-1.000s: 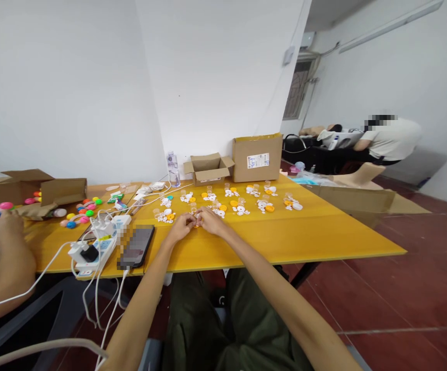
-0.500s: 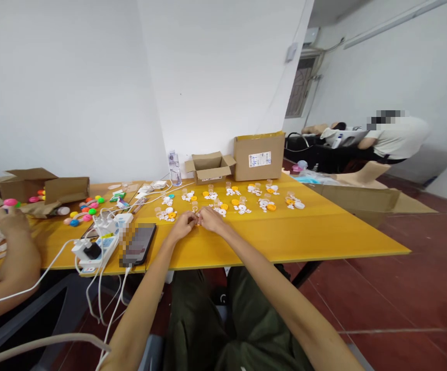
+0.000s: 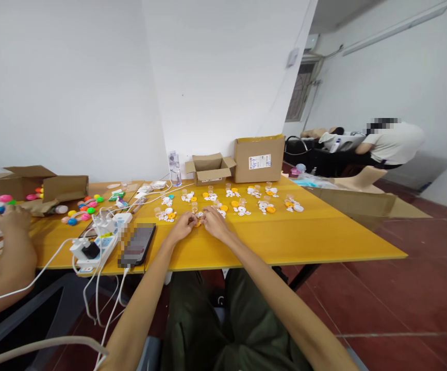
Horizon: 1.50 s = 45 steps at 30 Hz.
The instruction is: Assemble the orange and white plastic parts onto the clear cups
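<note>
My left hand (image 3: 183, 226) is over the yellow table (image 3: 285, 239), its fingers curled together; whatever they pinch is too small to make out. Close on its right, my right hand (image 3: 214, 224) has bent fingers facing the left hand, and its contents are hidden too. A small orange piece (image 3: 197, 224) shows in the narrow gap between them. Just beyond my fingers stands a clear plastic cup (image 3: 194, 206). Around it are small heaps of white gear-like parts (image 3: 241, 210), orange discs (image 3: 270, 209) and more clear cups.
Left of my arm lie a phone (image 3: 138, 245) and a power strip (image 3: 109, 242) with trailing cables. Cardboard boxes (image 3: 259, 159) and a bottle (image 3: 175, 169) stand by the wall. A co-worker's hands (image 3: 9, 219) handle coloured balls at far left. Another person (image 3: 393, 144) sits at back right.
My hands have drawn slightly apart, and the orange piece between them shows more clearly. The camera view has shifted a little. The co-worker's hands at left have moved slightly.
</note>
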Each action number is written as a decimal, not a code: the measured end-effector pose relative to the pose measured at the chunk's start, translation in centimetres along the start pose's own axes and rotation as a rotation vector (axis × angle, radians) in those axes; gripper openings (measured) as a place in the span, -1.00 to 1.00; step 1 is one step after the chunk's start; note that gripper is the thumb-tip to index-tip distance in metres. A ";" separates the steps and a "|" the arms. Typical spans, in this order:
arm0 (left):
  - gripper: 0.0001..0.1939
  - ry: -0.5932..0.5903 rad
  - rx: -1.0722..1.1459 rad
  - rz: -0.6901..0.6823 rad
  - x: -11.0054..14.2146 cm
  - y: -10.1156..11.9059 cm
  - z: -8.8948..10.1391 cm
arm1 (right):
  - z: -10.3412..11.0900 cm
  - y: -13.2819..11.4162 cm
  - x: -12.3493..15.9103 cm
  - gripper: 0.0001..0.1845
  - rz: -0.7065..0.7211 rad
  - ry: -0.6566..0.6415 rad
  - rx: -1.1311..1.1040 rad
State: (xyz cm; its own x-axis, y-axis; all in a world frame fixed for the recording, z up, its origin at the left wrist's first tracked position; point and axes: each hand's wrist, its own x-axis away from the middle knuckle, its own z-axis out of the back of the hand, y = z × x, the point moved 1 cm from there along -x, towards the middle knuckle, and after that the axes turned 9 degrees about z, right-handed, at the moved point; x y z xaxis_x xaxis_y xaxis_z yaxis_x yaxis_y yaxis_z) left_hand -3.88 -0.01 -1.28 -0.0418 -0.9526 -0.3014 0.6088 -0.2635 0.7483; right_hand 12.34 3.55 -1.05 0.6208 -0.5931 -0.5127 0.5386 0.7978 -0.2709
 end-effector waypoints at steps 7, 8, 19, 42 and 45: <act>-0.87 -0.009 0.013 -0.020 0.2 0.3 0.2 | -0.3 0.5 1.2 -0.83 -0.008 0.014 0.078; -0.87 -0.009 0.012 -0.022 0.2 0.3 0.2 | -0.4 0.5 1.2 -0.83 -0.004 0.019 0.086; -0.89 0.021 0.067 0.009 -0.3 -0.2 0.3 | 0.3 -1.2 2.3 -0.76 0.012 -0.014 0.180; -0.90 0.221 0.303 0.068 -1.2 -1.5 0.9 | 0.5 -2.1 2.2 -0.77 0.167 -0.034 0.233; -0.90 0.198 0.289 0.067 -1.1 -1.4 0.7 | 0.3 -2.2 2.2 -0.77 0.166 -0.039 0.229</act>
State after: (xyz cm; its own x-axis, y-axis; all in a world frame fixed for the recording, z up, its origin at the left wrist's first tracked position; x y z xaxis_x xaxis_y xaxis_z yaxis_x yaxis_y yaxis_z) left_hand -5.28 1.30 -1.60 0.1619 -0.9286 -0.3338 0.3545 -0.2610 0.8979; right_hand 12.65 0.48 -1.36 0.7306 -0.4634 -0.5015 0.5393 0.8421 0.0076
